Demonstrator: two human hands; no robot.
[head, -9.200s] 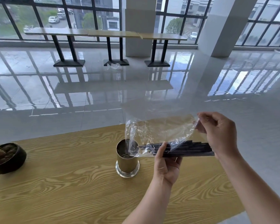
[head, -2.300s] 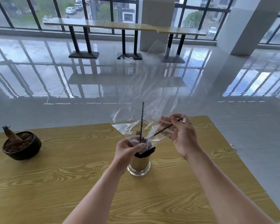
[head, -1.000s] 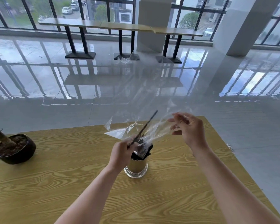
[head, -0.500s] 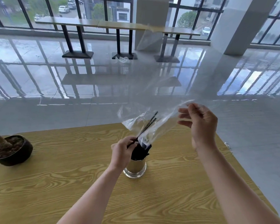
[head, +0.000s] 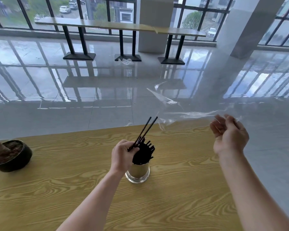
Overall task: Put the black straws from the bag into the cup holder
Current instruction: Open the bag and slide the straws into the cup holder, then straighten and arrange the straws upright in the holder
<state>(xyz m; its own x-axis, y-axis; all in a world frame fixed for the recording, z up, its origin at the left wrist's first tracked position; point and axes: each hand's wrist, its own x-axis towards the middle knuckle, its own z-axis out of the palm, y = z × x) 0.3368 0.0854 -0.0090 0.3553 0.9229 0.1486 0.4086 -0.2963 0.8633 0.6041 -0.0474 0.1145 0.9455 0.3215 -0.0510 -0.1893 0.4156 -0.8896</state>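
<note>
A shiny gold metal cup holder (head: 138, 170) stands on the wooden table (head: 73, 189), with a bundle of black straws (head: 144, 151) standing in it. My left hand (head: 123, 155) is closed around two black straws (head: 146, 129) that stick up and lean right above the bundle. The clear plastic bag (head: 187, 114) hangs stretched in the air to the right, off the straws. My right hand (head: 228, 135) is raised beside it, palm up with fingers apart; the bag's edge appears pinched at its fingertips.
A dark bowl-shaped pot with a plant stump (head: 8, 154) sits at the table's left edge. The table's far edge runs just behind the cup holder, with glossy floor beyond. High tables (head: 120, 29) stand by the windows; a crumpled plastic piece (head: 126, 61) lies under them.
The bag has been pulled up and to the right, off the straws, by my right hand. My left hand stays closed on the straws at the cup holder.
</note>
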